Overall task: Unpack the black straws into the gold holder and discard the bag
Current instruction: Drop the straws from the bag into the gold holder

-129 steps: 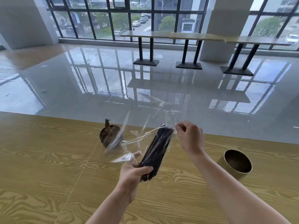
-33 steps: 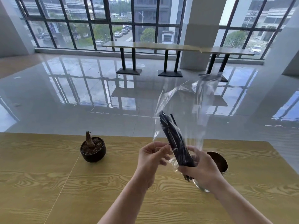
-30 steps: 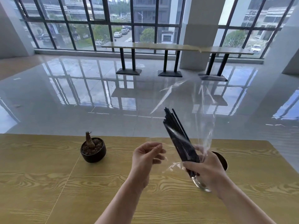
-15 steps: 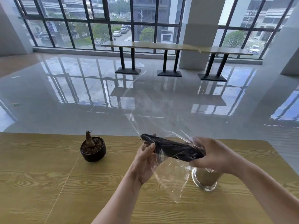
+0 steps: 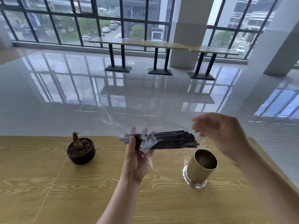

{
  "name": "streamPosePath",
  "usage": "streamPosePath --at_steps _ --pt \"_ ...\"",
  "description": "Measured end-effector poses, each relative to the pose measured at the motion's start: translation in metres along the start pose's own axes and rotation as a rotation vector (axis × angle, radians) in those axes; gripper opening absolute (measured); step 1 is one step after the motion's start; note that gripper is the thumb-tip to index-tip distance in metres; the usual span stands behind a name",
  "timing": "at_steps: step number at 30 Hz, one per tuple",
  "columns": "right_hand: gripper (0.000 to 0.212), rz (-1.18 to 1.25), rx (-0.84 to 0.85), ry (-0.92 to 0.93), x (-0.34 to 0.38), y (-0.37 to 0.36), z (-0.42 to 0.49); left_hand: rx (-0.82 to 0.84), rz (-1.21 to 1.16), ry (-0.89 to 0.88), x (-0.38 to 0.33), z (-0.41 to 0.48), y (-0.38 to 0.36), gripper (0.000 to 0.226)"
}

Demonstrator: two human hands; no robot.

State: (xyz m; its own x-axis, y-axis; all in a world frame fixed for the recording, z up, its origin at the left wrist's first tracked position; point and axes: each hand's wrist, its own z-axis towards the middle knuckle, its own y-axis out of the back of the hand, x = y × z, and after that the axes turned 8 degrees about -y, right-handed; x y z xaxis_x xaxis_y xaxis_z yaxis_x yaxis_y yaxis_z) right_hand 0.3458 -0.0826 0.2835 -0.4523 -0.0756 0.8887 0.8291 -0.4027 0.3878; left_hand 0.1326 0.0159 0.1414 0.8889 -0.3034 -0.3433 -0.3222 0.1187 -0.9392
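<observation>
— So, what do the hands have, seen from the head camera?

— The left hand is up over the table. Its thumb and fingers are closed on one end of the black straws. The straws lie flat in the air, like a bridge, with their free ends pointing right.

— Is the bag still on them?

— Yes. The clear bag is wrapped round the end by the left hand, and a loose bit hangs down past the palm. I cannot tell how far along the straws it reaches, because you can see right through it.

— And the other hand?

— The right hand is just past the right ends of the straws. It is very blurry. The fingers curl down a little, but I cannot tell if they are pinching plastic or holding nothing.

— Where is the gold holder?

— The gold holder stands on the table, below the right ends of the straws and under the right hand. It looks a bit tilted in this wide view. Its mouth is open and nothing is inside.

— Anything else?

— A small dark pot with a brown stump sits on the table to the left, well apart from the hands. Behind the table is a shiny floor and big windows.
</observation>
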Motion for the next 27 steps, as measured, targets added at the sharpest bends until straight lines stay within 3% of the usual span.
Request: streamPosePath --at_steps 4,6,9,11,12,14,16,18,20,27 --pt "0.031 -0.144 -0.094 0.102 0.015 0.002 0.006 0.054 -0.107 -0.026 0.003 0.006 -0.006 0.082" --pt "0.048 -0.231 -0.018 0.139 0.018 0.002 0.011 0.044 -0.131 -0.019 0.002 0.009 -0.008 0.074" --pt "0.071 0.122 -0.048 0.096 0.014 0.019 0.013 -0.045 -0.115 -0.026 -0.002 0.014 -0.013 0.072" --pt "0.079 0.231 0.020 0.030 -0.002 0.020 0.003 -0.060 -0.116 -0.025 -0.006 0.017 -0.015 0.049" --pt "0.072 0.191 0.077 -0.015 -0.012 0.013 -0.006 -0.055 -0.106 -0.024 -0.008 0.017 -0.017 0.032" --pt "0.039 0.074 0.097 -0.097 -0.032 -0.003 -0.019 -0.026 -0.065 -0.019 -0.014 0.019 -0.020 0.013" --pt "0.013 0.125 -0.040 -0.117 -0.037 -0.013 -0.023 0.054 -0.046 -0.029 -0.018 0.020 -0.021 0.016" --pt "0.015 0.210 -0.169 -0.084 -0.033 -0.010 -0.018 0.125 -0.032 -0.036 -0.020 0.020 -0.022 0.040" --pt "0.019 0.172 -0.112 -0.053 -0.023 -0.010 -0.011 0.143 0.002 -0.038 -0.020 0.020 -0.023 0.053" --pt "0.020 0.171 -0.119 -0.120 -0.033 -0.013 -0.013 0.087 -0.060 -0.112 -0.020 0.025 -0.028 0.028"
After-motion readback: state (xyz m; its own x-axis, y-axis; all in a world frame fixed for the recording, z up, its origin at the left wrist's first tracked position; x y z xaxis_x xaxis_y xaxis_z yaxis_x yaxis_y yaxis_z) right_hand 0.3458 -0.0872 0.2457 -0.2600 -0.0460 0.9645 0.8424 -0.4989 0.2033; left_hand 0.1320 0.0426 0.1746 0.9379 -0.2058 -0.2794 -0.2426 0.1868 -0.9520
